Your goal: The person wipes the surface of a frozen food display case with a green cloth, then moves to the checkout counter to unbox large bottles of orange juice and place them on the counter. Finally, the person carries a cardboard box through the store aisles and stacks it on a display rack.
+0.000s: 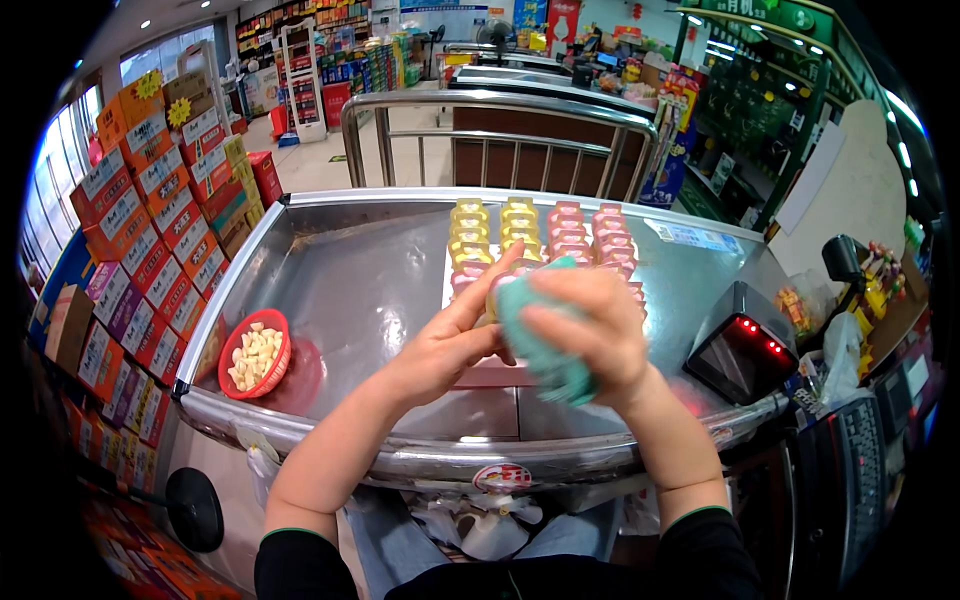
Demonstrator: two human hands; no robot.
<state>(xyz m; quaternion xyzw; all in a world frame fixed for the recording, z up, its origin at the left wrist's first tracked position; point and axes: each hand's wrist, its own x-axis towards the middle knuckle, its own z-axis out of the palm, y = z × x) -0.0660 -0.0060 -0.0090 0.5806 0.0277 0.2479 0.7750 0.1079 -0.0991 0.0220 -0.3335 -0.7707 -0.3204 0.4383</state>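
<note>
My right hand [600, 330] grips a green cloth [544, 337], blurred, and presses it near a small item at my left fingers. My left hand [457, 337] holds that small item, mostly hidden behind the cloth. Beneath and beyond both hands stand rows of small packaged cups, yellow ones [470, 225] on the left and pink ones [568, 225] on the right, in a pale tray whose pink front edge [495, 375] shows under my hands. A red plastic basket [281, 360] of peeled garlic cloves [255, 356] stands at the left of the metal counter [352, 277].
A black device with red lights [742, 345] stands on the counter's right side. Stacked cartons [165, 202] rise at left. Beyond the counter are a steel rail [502, 101] and a checkout. A keyboard [859, 465] lies at lower right.
</note>
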